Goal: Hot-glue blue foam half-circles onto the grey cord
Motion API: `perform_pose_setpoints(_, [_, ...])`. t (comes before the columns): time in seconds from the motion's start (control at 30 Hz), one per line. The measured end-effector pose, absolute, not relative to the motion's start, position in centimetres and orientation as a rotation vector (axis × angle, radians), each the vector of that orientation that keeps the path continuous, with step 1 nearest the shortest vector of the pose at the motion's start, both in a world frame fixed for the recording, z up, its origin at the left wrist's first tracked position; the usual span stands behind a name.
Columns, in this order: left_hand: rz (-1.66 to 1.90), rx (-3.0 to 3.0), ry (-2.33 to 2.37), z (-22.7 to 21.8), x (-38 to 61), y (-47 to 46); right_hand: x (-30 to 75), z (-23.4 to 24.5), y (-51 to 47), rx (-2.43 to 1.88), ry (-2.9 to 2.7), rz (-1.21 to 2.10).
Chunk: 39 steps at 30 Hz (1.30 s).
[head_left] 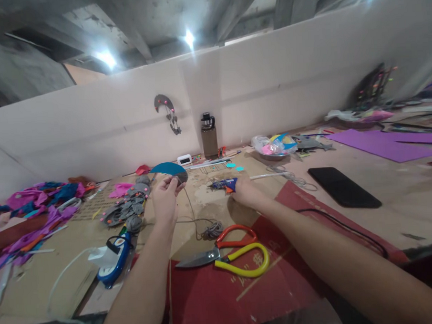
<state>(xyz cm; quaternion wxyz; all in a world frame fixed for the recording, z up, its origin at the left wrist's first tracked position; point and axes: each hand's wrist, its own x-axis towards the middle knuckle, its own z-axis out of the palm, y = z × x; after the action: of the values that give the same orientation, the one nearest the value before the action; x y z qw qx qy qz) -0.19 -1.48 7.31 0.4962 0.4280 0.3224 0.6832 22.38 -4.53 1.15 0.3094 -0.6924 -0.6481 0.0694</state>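
Note:
My left hand (164,200) pinches a curved blue piece (166,168), which looks like felt and has a grey part at its right end, raised above the table. A thin grey cord hangs from near these fingers to a small coil of cord (212,228). My right hand (248,193) grips a blue hot glue gun (224,184) with an orange trigger. Its nozzle points left over a glue-stained patch of cardboard. In front of both hands lie large scissors (242,259) with one red and one yellow handle, blades spread.
Grey felt pieces with pink beads (127,206) and a power strip (116,262) lie left, beside coloured scraps (39,208). A dark bottle (210,141) stands at the back wall. A black phone (343,187) and purple sheets (376,145) lie right.

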Motion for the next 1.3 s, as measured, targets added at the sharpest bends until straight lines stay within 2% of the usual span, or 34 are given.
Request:
perform_pose_setpoints(0.17, [1.623, 1.059, 0.839, 6.8, -0.1, -1.4, 23.5, 1.4, -3.4, -1.856, -1.484, 0.671])
perform_pose_setpoints(0.3, [1.589, 1.053, 0.897, 6.5, 0.0, -1.3, 22.9, 2.6, -4.2, -1.777, -1.305, 0.737])
perform_pose_setpoints(0.47, [1.521, 1.065, 0.986, 6.1, -0.1, -1.0, 20.9, 5.3, -6.8, -1.248, -1.256, 0.810])
perform_pose_setpoints(0.67, [1.474, 1.113, 1.047, 5.9, 0.0, -1.1, 19.2, 5.9, -8.2, -1.043, -1.330, 0.836])
perform_pose_setpoints(0.9, [1.468, 1.160, 1.090, 5.8, 0.5, -1.4, 18.7, 5.8, -8.5, -1.087, -1.551, 0.485])
perform_pose_setpoints(1.3, [1.460, 1.205, 1.048, 6.2, 0.9, -2.2, 18.5, 5.3, -8.5, -1.145, -1.581, 0.566])
